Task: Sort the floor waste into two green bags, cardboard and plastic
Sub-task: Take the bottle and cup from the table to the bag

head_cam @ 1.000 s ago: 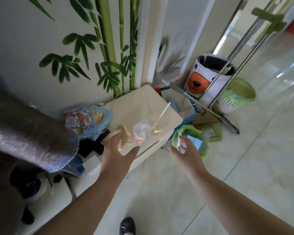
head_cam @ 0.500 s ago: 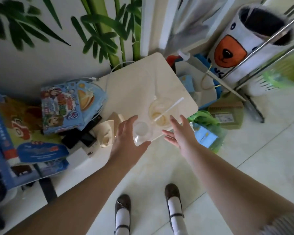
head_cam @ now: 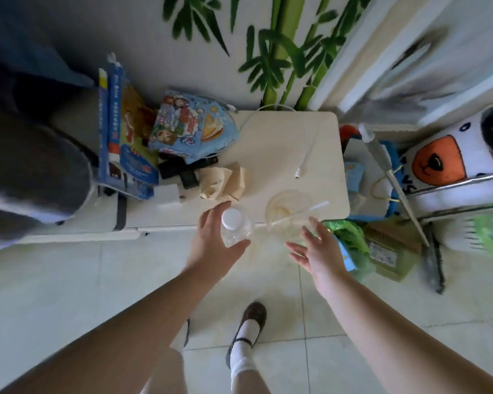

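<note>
Already the left hand (head_cam: 211, 240) curls round a clear plastic bottle (head_cam: 236, 227) with a white cap at the near edge of the cream surface (head_cam: 285, 149). Beside it stands a clear cup (head_cam: 288, 211) with pale dregs and a straw. The right hand (head_cam: 316, 251), fingers spread and holding nothing, reaches just beside the cup. A green bag (head_cam: 350, 240) on the floor holds a blue carton.

A white cable (head_cam: 305, 157) is laid across the cream table (head_cam: 282, 135), which is set against a wall painted with bamboo (head_cam: 282, 52). A bear-faced bin (head_cam: 450, 163) is seen at the right, and a brown shoe (head_cam: 254, 315) on the tiled floor (head_cam: 69, 294).
</note>
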Tool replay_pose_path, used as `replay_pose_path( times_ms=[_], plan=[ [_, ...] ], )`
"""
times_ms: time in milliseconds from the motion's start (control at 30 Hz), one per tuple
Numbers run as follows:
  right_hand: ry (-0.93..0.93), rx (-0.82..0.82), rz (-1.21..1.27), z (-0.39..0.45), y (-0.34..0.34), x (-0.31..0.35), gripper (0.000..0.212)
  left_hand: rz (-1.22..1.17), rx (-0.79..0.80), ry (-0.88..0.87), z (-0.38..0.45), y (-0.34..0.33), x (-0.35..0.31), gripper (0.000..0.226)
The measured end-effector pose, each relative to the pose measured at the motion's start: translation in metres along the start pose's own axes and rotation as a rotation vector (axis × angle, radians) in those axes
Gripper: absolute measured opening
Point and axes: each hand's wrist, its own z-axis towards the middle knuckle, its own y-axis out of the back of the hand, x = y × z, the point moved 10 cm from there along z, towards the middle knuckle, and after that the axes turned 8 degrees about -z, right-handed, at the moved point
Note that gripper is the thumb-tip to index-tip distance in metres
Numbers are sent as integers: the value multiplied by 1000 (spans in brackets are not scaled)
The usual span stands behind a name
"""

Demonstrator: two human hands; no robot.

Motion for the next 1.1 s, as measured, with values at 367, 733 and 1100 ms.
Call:
replay_pose_path(
  times_ms=[367,733,1100],
  plan=[
    [77,364,-340,-144,-169,-32,40,-282,-550,313,-169,181,130,73],
    [210,680,-687,-304,-444,-156,32,-515,-972,493,-363,392,331,66],
    [264,815,-771,-419,-645,-219,22,-607,-1221,559,-472,557,456,69]
  ],
)
